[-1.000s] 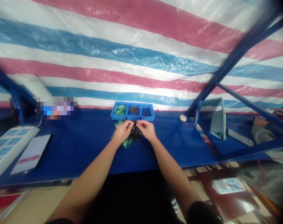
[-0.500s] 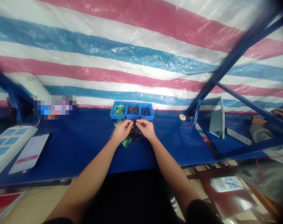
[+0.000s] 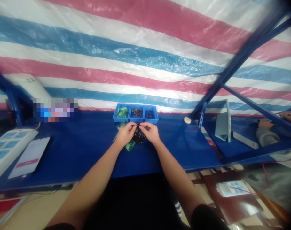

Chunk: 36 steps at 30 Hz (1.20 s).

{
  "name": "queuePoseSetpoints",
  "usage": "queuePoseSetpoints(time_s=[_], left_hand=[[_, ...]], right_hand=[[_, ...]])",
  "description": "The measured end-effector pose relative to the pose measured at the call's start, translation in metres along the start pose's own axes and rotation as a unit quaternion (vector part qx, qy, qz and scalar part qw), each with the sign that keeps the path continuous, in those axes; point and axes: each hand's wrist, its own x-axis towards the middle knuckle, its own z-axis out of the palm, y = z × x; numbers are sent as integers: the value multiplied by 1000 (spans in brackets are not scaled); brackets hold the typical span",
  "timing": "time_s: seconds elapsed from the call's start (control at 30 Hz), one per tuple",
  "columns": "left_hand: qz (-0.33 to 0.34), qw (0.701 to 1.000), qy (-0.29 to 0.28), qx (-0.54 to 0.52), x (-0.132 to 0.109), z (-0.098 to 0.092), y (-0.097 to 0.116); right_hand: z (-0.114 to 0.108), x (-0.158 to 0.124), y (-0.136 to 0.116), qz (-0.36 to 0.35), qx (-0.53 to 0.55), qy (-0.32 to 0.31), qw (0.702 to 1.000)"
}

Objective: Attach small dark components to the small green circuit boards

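My left hand [image 3: 125, 133] and my right hand [image 3: 151, 131] meet fingertip to fingertip above the blue table [image 3: 88, 153]. Both are closed in a pinch over something small and dark, too small to name. Beneath them lies a heap of small dark and brassy parts [image 3: 139, 138]. Green flat pieces [image 3: 130, 146], like little circuit boards or packets, spread beside and under my left hand. Just beyond my fingers stand three joined blue bins [image 3: 136, 120]: green pieces in the left one, small metallic parts in the middle, dark parts in the right.
A phone [image 3: 30, 157] and a white power strip [image 3: 8, 147] lie at the left. A round pale object [image 3: 187, 120] sits right of the bins. Blue frame bars [image 3: 232, 70] slant at the right, where another person's hands [image 3: 266, 124] show beside a propped tablet [image 3: 223, 123].
Almost nothing differs. Both hands keep the same pinch over the heap, and the view has shifted very slightly.
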Motion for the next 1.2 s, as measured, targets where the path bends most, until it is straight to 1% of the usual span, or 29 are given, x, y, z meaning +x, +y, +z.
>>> queuePoseSetpoints(time_s=[0.2, 0.37, 0.47, 0.7, 0.9, 1.2], left_hand=[[17, 1000, 0, 14, 1, -1, -1], [11, 1000, 3, 1, 0, 0, -2], [19, 1000, 7, 1, 0, 2, -3], [25, 1000, 15, 7, 1, 3, -6], [30, 999, 27, 20, 3, 3, -7], [31, 999, 26, 15, 2, 2, -4]], right_hand=[[1, -1, -1, -7, -17, -4, 1000], [0, 0, 0, -7, -22, 8, 1000], [0, 0, 0, -8, -21, 7, 1000], [1, -1, 0, -31, -35, 1, 999], [0, 0, 0, -34, -44, 14, 998], [0, -1, -2, -34, -38, 8, 999]])
